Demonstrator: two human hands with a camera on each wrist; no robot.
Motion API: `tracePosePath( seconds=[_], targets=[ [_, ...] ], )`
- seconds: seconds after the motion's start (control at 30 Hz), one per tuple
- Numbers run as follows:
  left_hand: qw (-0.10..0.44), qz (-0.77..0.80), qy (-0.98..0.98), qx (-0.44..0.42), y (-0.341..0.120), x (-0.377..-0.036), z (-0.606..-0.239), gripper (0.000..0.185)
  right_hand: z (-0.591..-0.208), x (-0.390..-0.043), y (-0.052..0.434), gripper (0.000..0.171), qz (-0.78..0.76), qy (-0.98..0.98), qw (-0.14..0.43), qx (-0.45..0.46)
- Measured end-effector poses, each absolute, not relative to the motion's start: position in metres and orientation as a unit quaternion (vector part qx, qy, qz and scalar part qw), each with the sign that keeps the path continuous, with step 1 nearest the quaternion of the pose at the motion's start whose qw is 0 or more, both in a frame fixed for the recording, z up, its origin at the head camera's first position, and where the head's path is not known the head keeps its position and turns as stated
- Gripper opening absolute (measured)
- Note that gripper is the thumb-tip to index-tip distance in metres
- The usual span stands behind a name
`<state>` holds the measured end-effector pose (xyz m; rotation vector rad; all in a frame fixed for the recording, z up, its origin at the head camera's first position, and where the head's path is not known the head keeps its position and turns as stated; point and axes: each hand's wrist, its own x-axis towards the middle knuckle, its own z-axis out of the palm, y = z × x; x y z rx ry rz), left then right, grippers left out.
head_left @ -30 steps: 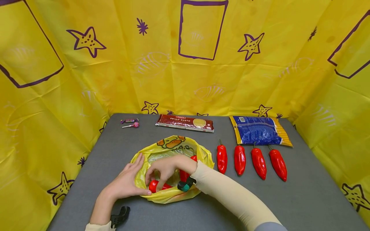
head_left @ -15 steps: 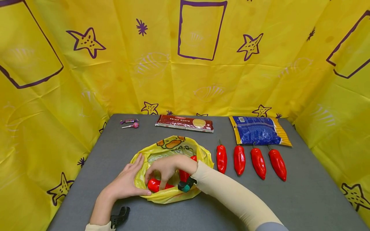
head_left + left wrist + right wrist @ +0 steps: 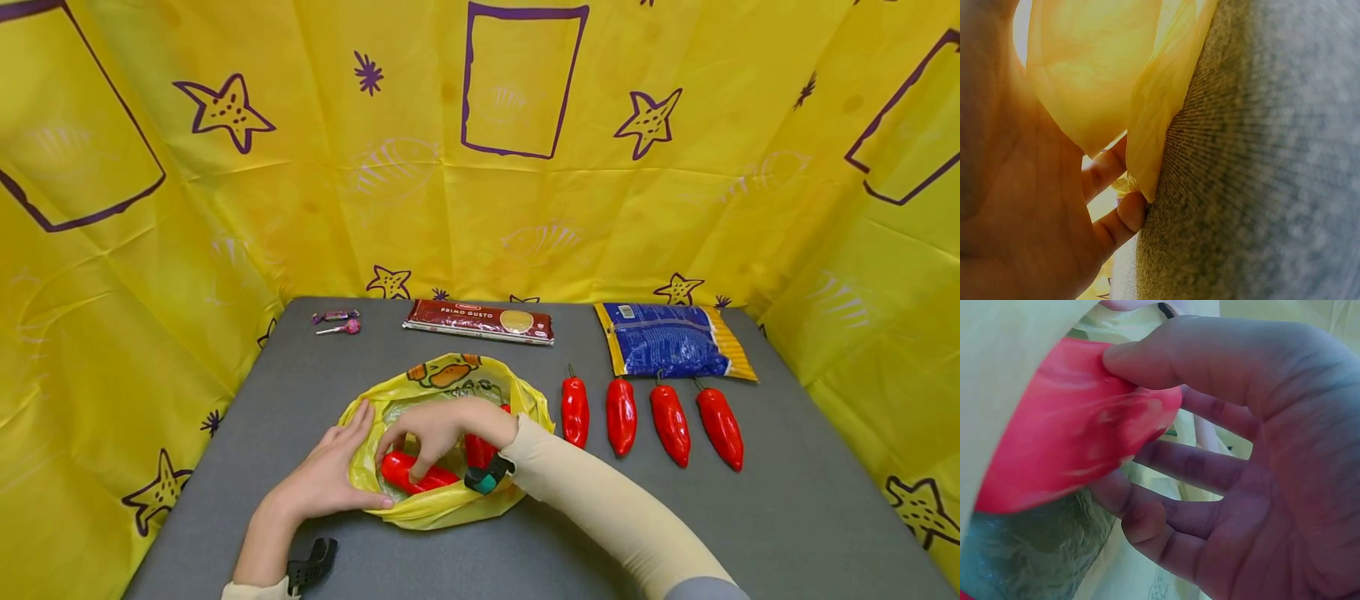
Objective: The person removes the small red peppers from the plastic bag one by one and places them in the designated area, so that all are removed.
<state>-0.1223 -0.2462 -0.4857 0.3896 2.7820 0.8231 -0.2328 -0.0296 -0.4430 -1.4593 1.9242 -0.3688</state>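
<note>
Inside a yellow plastic bag [image 3: 435,518], my right hand [image 3: 438,423] pinches a red pepper [image 3: 401,471] between thumb and fingers. The right wrist view shows the thumb on top of the glossy pepper [image 3: 1079,425] and fingertips beneath it. My left hand [image 3: 322,475] is spread against the outside of the bag's left wall, fingers nearly straight. In the left wrist view its fingertips touch the yellow plastic [image 3: 1091,75]. Another red pepper [image 3: 478,450] lies in the bag, partly hidden by my right wrist. Part of the bag's inside is hidden by my right hand.
Several red peppers [image 3: 621,417] stand in a row right of the bag. Behind them lies a blue and yellow packet [image 3: 667,340]. A dark red Primo Gusto pack [image 3: 480,321] is at the back, with a lollipop [image 3: 351,327] and a wrapped sweet [image 3: 335,316] at back left.
The pepper in my right hand has shifted slightly away from the bag's near rim, and more of its length shows. My left hand has stayed in place.
</note>
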Motion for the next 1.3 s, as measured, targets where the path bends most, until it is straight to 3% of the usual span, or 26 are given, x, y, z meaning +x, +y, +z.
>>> tracePosePath(
  seconds=[0.73,1.3],
  targets=[
    [0.108,0.283,0.942,0.142,-0.246,-0.122,-0.484,0.139,-0.428,-0.241,-0.01,0.05,-0.191,0.746,0.337,-0.542],
    [0.089,0.288,0.941,0.152,-0.246,-0.121,-0.485,0.137,-0.408,-0.254,0.001,0.053,-0.271,0.785,0.19,-0.524]
  ],
)
